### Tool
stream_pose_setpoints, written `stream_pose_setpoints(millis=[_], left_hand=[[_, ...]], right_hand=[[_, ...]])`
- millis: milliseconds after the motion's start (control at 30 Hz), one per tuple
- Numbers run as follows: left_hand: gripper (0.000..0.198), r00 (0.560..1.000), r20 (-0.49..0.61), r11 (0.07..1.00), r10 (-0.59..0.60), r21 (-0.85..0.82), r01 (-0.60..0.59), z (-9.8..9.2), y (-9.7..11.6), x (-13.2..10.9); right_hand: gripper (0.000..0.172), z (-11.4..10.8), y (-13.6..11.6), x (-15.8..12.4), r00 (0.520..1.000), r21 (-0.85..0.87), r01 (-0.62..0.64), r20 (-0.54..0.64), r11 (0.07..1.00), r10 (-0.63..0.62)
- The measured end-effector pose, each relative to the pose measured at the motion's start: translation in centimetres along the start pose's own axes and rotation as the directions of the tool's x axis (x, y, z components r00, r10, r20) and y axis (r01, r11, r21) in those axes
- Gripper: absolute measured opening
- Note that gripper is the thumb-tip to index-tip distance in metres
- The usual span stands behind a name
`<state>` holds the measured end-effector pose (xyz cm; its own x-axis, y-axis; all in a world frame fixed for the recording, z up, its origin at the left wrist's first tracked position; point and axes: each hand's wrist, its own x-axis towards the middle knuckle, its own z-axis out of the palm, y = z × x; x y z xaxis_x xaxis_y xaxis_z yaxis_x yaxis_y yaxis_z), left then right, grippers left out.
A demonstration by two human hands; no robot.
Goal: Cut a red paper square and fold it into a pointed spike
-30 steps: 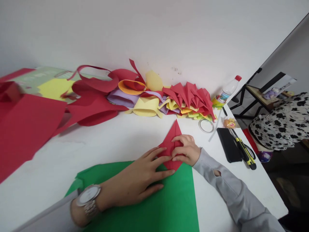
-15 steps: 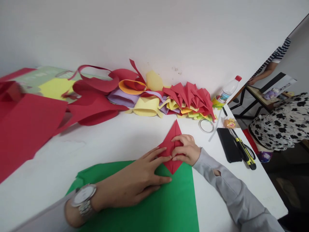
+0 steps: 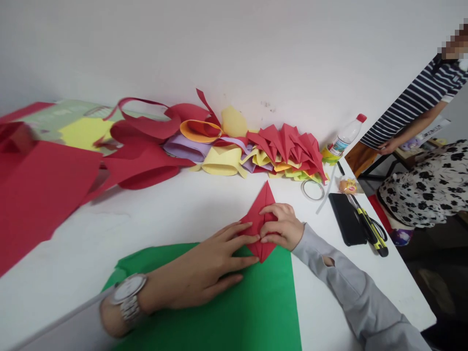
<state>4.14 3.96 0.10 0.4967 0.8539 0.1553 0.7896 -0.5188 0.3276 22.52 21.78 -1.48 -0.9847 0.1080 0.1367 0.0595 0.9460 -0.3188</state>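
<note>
A red diamond-shaped piece of folded paper [image 3: 261, 207] lies partly on a green sheet [image 3: 263, 302] and partly on the white table. My left hand [image 3: 204, 265] is stretched over the green sheet, fingers spread, its fingertips resting on the left side of the red paper. From the right, my right hand [image 3: 283, 228] presses on the same paper with curled fingers, close to its centre crease. The tips of both hands almost meet there, and what lies under them is hidden.
Along the wall lie curled red paper pieces [image 3: 146, 151], a pile of pointed red folded shapes [image 3: 287, 141] and a bottle [image 3: 343, 136]. At right are a tape roll [image 3: 312, 190], a black phone [image 3: 346, 219] and a yellow-black cutter [image 3: 371, 231]. A person in stripes [image 3: 413, 105] stands beyond.
My left hand's lower fingers have shifted slightly up, towards the red paper's bottom tip. My right hand stays in place. The person in stripes has come further into view at right.
</note>
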Motion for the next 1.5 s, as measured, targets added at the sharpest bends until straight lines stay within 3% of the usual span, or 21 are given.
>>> stream_pose_setpoints(millis=[367, 1500], left_hand=[[0.046, 0.993, -0.116, 0.999, 0.025, -0.024, -0.028, 0.21, -0.21, -0.16], [0.044, 0.998, -0.058, 0.998, 0.019, 0.054, -0.016, 0.78, 0.04, 0.28]], right_hand=[[0.02, -0.11, -0.13, 0.07, 1.0, 0.003, -0.012, 0.01, 1.0, 0.011], [0.024, 0.17, 0.11, -0.05, 1.0, 0.01, 0.013, -0.01, 1.0, -0.013]])
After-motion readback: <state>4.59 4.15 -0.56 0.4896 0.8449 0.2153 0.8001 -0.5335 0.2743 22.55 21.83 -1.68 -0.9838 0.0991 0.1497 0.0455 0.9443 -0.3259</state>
